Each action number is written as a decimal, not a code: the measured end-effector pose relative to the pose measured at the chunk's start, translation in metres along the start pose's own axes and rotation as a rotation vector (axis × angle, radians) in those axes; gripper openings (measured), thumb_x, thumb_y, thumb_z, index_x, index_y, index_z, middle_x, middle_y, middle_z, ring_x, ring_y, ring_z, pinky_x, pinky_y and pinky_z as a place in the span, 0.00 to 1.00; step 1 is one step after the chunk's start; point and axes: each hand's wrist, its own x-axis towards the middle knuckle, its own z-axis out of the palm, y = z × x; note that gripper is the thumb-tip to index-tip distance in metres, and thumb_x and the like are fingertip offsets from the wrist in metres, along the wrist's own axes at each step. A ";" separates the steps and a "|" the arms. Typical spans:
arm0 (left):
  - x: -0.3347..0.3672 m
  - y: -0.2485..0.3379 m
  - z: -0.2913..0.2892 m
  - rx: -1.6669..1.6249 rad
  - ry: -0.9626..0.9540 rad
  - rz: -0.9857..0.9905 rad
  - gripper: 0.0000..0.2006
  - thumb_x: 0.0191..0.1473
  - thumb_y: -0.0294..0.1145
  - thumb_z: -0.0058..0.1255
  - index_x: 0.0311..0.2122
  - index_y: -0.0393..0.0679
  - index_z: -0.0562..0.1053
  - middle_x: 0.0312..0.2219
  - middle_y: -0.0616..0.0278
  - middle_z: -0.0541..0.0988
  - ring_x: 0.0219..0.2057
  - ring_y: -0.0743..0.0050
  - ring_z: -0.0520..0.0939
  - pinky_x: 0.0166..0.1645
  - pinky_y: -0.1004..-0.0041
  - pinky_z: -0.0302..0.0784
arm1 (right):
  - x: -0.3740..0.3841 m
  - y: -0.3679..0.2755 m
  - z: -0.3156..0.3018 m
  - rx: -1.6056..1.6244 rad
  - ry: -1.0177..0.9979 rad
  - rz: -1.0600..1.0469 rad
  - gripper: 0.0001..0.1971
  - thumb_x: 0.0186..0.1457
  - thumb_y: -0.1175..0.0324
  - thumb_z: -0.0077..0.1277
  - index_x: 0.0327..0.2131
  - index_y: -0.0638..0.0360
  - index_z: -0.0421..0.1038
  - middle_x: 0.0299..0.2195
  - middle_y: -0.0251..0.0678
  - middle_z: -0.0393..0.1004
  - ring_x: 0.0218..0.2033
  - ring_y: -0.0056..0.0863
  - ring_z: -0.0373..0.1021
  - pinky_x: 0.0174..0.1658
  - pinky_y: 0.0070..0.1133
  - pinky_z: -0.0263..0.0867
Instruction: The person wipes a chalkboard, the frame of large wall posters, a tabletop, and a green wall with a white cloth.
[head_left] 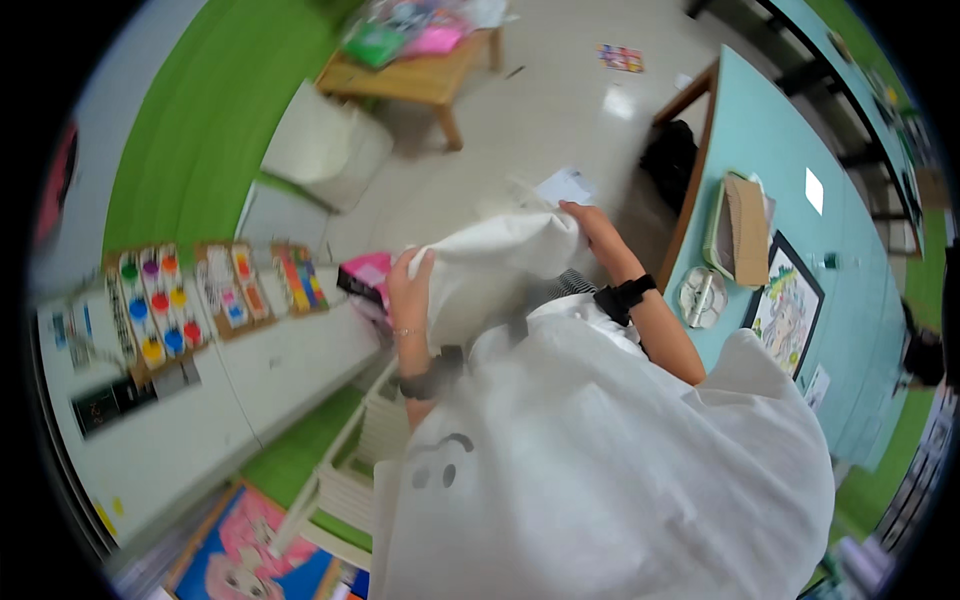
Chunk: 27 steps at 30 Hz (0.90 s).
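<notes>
My left hand (408,292) and my right hand (594,232) are apart, each pinching an edge of a white cloth (500,250). The cloth stretches between them and sags in soft folds. Nearer to me, a broad white fabric (600,460) with a small grey cartoon face spreads over my front and partly covers my forearms. Whether it is one piece with the held cloth, I cannot tell. Dark bands circle both wrists. Just left of my left hand lies a pink and black package (368,278).
On the left, a white cabinet (250,370) carries paint-colour boards (160,300). A white chair (345,440) stands below it. To the right, a pale blue table (850,260) holds a framed drawing (790,310), a palette (703,297) and a basket (718,225). A wooden stool-like table (410,80) stands ahead.
</notes>
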 end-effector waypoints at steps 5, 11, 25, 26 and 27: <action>0.059 0.054 0.105 0.102 -0.248 0.136 0.14 0.48 0.36 0.53 0.35 0.34 0.73 0.30 0.54 0.78 0.34 0.69 0.77 0.42 0.75 0.69 | 0.032 -0.002 -0.100 0.374 0.165 -0.080 0.16 0.53 0.59 0.45 0.36 0.65 0.70 0.32 0.34 0.72 0.34 0.23 0.68 0.39 0.19 0.61; 0.120 0.121 0.220 0.134 -0.552 0.227 0.14 0.49 0.36 0.51 0.35 0.34 0.73 0.33 0.53 0.78 0.36 0.66 0.77 0.43 0.76 0.68 | 0.034 -0.024 -0.233 0.828 0.353 -0.281 0.16 0.56 0.57 0.43 0.37 0.62 0.69 0.34 0.34 0.73 0.37 0.24 0.68 0.44 0.21 0.61; 0.152 0.247 0.528 0.471 -1.058 0.645 0.19 0.49 0.45 0.49 0.32 0.35 0.71 0.27 0.47 0.75 0.30 0.53 0.76 0.36 0.64 0.69 | 0.018 -0.082 -0.390 1.133 0.727 -0.987 0.23 0.58 0.63 0.42 0.54 0.61 0.52 0.53 0.36 0.58 0.54 0.27 0.54 0.57 0.25 0.49; 0.163 0.242 0.552 0.400 -1.000 0.710 0.15 0.47 0.42 0.53 0.30 0.38 0.72 0.19 0.60 0.73 0.22 0.75 0.69 0.30 0.76 0.67 | 0.033 -0.093 -0.402 0.953 0.849 -0.939 0.25 0.55 0.64 0.45 0.54 0.62 0.52 0.51 0.37 0.59 0.52 0.28 0.56 0.55 0.24 0.51; 0.171 0.243 0.577 0.406 -1.037 0.743 0.15 0.47 0.42 0.53 0.30 0.38 0.72 0.19 0.60 0.73 0.22 0.75 0.69 0.30 0.76 0.67 | 0.042 -0.099 -0.414 0.771 0.963 -0.863 0.28 0.52 0.66 0.49 0.54 0.64 0.51 0.49 0.38 0.60 0.49 0.28 0.58 0.53 0.23 0.53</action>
